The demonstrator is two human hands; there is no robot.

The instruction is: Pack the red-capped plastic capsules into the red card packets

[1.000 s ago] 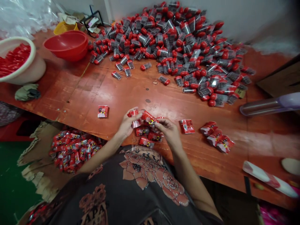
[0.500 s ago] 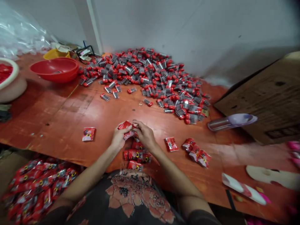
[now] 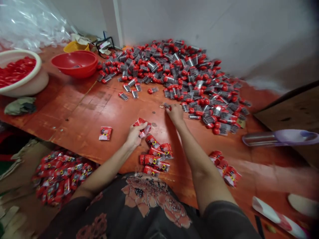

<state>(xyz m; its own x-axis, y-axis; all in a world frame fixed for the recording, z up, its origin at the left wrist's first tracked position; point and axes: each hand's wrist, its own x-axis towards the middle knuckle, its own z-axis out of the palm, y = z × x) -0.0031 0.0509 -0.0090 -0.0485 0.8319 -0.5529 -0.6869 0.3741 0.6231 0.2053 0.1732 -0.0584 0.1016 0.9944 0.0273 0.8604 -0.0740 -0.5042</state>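
Where your left hand (image 3: 134, 135) clamps: red printed packaging (image 3: 141, 121), fingers closed
Right hand (image 3: 175, 114): fingertips pinched on clear tube (image 3: 166, 106)
White tub (image 3: 35, 81): red caps (image 3: 18, 70)

Right hand (image 3: 175, 114) now at a tube (image 3: 167, 106) beside the pile (image 3: 171, 68)

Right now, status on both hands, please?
Left hand holding red wrapping. Right hand at a tube near the pile. Red packets close by, blocking neither.
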